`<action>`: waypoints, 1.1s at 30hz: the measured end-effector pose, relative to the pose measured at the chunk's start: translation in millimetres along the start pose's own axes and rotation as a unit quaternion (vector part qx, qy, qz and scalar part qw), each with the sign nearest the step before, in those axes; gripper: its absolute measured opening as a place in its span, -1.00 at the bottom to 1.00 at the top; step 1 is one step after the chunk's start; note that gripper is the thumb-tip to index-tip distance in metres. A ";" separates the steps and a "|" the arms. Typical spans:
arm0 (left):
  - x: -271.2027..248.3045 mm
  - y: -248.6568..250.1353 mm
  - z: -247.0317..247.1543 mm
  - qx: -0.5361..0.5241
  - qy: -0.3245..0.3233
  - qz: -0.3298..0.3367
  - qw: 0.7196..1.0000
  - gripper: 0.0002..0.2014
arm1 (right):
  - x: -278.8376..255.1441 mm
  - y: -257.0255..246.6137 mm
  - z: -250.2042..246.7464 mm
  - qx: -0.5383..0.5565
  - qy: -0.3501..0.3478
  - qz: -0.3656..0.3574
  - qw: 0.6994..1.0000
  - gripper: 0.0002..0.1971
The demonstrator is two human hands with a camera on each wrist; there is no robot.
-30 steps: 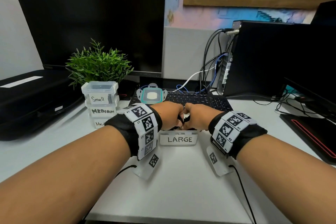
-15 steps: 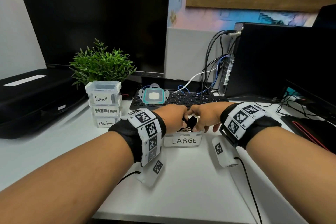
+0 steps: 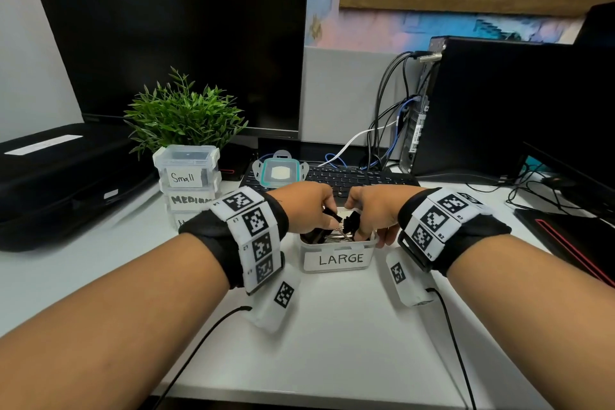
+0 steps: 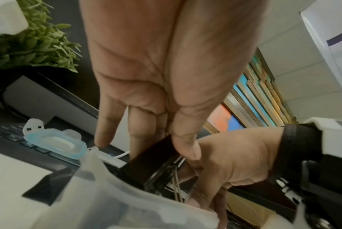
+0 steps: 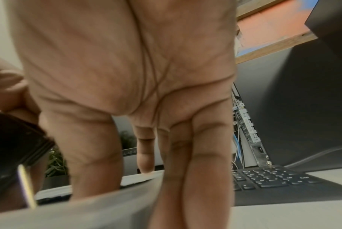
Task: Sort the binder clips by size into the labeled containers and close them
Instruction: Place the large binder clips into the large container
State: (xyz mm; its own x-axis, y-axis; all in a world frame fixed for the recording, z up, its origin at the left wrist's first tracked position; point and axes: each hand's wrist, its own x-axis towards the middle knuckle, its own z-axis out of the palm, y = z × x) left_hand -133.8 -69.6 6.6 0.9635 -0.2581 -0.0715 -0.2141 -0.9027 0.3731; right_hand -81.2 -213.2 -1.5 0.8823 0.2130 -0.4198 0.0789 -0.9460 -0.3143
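Both hands meet over the open LARGE box [image 3: 337, 258] at desk centre. The left hand [image 3: 304, 210] pinches a black clip [image 4: 152, 156] between thumb and fingers above it. The right hand [image 3: 374, 210] reaches in with fingers extended, the outer ones down the box's right wall.

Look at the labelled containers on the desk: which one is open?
The LARGE container, between the two hands, is open, with binder clips showing inside. The Small container and the Medium container sit stacked with lids on.
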 end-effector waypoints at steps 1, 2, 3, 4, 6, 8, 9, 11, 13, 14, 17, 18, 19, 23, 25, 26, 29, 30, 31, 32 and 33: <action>-0.6 0.0 -1.1 0.001 0.000 0.003 1.000 -0.76 | -0.7 0.9 0.0 0.003 0.000 0.000 1.000 -0.42; -1.1 0.8 -1.9 0.003 0.003 0.006 1.000 -0.76 | -1.3 1.4 0.0 0.006 0.001 -0.001 1.000 -0.42; -1.4 2.1 -2.0 0.005 0.007 0.007 1.000 -0.76 | -1.8 2.0 0.5 0.008 0.003 -0.001 1.000 -0.42; -1.7 3.1 -2.1 0.007 0.013 0.008 1.000 -0.77 | -2.4 2.2 0.7 0.010 0.005 -0.002 1.000 -0.42; -1.5 4.9 -1.3 0.002 0.022 0.004 1.000 -0.79 | -3.4 2.7 0.9 0.012 0.007 0.001 1.000 -0.43; -1.1 7.0 -0.5 -0.006 0.032 -0.009 0.999 -0.83 | -4.3 2.4 0.5 0.015 0.006 0.003 1.000 -0.43; -0.9 8.6 0.2 -0.004 0.034 -0.017 0.999 -0.84 | -4.5 2.0 0.1 0.015 0.004 0.005 1.000 -0.44; 0.4 13.0 2.9 0.010 0.034 -0.028 0.999 -0.79 | -5.3 1.1 -0.5 0.017 0.003 0.008 1.000 -0.44; 2.1 17.6 6.3 0.025 0.034 -0.030 0.999 -0.77 | -6.4 0.7 -0.5 0.020 0.005 0.011 1.000 -0.44; 2.8 18.8 7.6 0.031 0.033 -0.031 0.999 -0.77 | -6.5 0.7 0.0 0.021 0.005 0.012 1.000 -0.44; 3.7 19.5 8.8 0.044 0.028 -0.030 0.998 -0.75 | -6.6 2.1 0.7 0.030 0.004 0.014 0.999 -0.44; 3.7 19.0 9.6 0.047 0.027 -0.025 0.998 -0.75 | -6.6 2.9 1.1 0.036 0.006 0.014 0.999 -0.44; 3.5 18.5 11.1 0.049 0.024 -0.016 0.998 -0.75 | -6.6 3.6 1.6 0.043 0.008 0.013 0.999 -0.45; 1.1 14.2 18.8 0.044 0.017 0.021 0.999 -0.74 | -9.4 5.5 4.4 0.061 0.011 0.010 0.998 -0.49; -0.9 8.8 18.8 0.051 0.012 0.033 0.998 -0.67 | -10.6 6.1 4.6 0.064 0.011 0.006 0.998 -0.50; -2.1 5.6 18.2 0.059 0.001 0.037 0.998 -0.61 | -11.1 6.4 4.5 0.065 0.011 0.003 0.998 -0.50; -3.8 -1.6 17.1 0.057 -0.017 0.042 0.997 -0.47 | -11.2 6.5 4.3 0.064 0.011 0.002 0.998 -0.50; -3.3 -2.9 17.3 0.046 -0.012 0.039 0.998 -0.45 | -11.0 6.5 4.6 0.062 0.011 0.002 0.998 -0.50; -2.7 -3.9 17.3 0.034 0.000 0.037 0.999 -0.47 | -10.6 6.3 4.7 0.061 0.011 0.002 0.998 -0.49; -1.7 -4.5 16.6 0.024 0.017 0.038 0.999 -0.53 | -10.5 6.2 4.9 0.061 0.010 0.002 0.998 -0.48; -1.2 -4.7 14.8 0.020 0.035 0.045 0.998 -0.61 | -10.2 6.2 4.9 0.061 0.010 0.001 0.998 -0.48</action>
State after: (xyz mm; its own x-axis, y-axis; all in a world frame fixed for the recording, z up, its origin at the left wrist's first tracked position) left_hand -136.3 -70.1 -8.8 0.9488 -0.3148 0.0254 -0.3046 -0.8908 0.3372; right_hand -92.1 -220.1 -3.3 0.8915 0.2050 -0.4039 0.0208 -0.9093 -0.4157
